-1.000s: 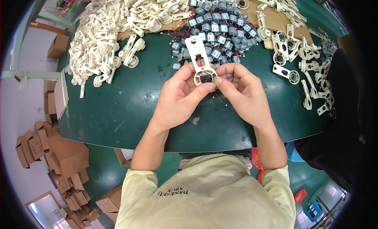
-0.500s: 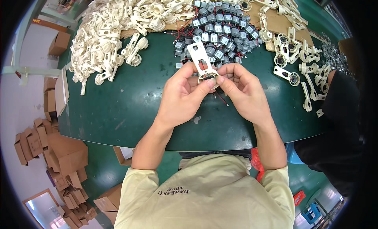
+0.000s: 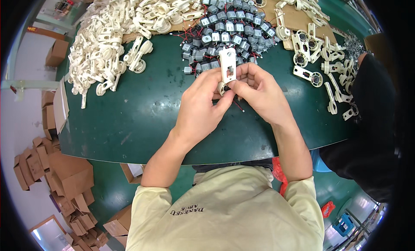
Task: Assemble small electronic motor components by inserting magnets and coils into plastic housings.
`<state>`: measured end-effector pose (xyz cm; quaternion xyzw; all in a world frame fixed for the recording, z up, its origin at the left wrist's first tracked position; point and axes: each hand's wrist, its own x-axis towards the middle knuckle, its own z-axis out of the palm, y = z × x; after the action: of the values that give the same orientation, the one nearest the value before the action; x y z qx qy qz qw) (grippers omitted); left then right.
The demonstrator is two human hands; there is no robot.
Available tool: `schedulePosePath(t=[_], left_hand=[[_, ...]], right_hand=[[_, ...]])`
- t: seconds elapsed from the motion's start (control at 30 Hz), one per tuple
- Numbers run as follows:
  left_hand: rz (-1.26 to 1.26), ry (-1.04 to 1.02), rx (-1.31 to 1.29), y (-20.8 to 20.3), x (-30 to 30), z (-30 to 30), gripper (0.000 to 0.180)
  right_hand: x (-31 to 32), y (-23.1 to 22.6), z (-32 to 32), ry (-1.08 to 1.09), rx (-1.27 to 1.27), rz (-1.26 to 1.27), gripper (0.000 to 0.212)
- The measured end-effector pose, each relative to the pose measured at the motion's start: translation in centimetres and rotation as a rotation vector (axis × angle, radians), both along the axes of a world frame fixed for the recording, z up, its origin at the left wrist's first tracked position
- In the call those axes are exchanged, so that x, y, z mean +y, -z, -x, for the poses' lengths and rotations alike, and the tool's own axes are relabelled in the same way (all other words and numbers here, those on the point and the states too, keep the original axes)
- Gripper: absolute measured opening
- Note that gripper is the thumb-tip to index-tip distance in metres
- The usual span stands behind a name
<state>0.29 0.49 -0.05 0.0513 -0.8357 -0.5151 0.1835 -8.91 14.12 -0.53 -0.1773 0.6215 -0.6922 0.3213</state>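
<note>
Between both hands I hold a cream plastic housing (image 3: 228,63), its long slotted arm pointing away from me and its ring end near my thumbs. My left hand (image 3: 199,104) is closed round the ring's left side. My right hand (image 3: 258,93) pinches the other side, thumb on the joint of arm and ring. Something dark sits inside the ring, mostly hidden by fingers. A thin red-and-black wire with a small plug (image 3: 238,106) hangs below the hands. Just beyond lies a heap of small grey motors (image 3: 229,28) with red leads.
A big pile of cream housings (image 3: 99,52) covers the table's far left. Housings fitted with dark parts (image 3: 309,74) lie at the right, beside small metal pieces (image 3: 356,48). A person's dark sleeve (image 3: 367,121) reaches in there. Cardboard boxes (image 3: 71,173) stand on the floor at left.
The housing has turned in my hands, its arm now more upright and seen edge-on. My right thumb has shifted up onto the joint. The whole view has moved slightly.
</note>
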Motion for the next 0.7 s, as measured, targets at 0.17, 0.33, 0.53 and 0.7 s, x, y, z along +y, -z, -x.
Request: schedulePosePath(t=[0.17, 0.33, 0.53, 0.7], left_hand=[[-0.003, -0.001, -0.03, -0.3, -0.1, 0.0, 0.032], [0.026, 0.032, -0.002, -0.2, 0.0, 0.0, 0.033], [0.037, 0.034, -0.024, -0.1, 0.1, 0.0, 0.033], [0.116, 0.062, 0.024, 0.1, -0.1, 0.1, 0.034]], right_hand=[[-0.1, -0.1, -0.2, -0.033, -0.003, -0.015, 0.024], [0.3, -0.1, 0.3, -0.056, -0.13, -0.008, 0.025], [0.3, 0.0, 0.3, -0.089, -0.141, -0.049, 0.025], [0.6, 0.7, 0.9, -0.143, -0.138, -0.049, 0.026]])
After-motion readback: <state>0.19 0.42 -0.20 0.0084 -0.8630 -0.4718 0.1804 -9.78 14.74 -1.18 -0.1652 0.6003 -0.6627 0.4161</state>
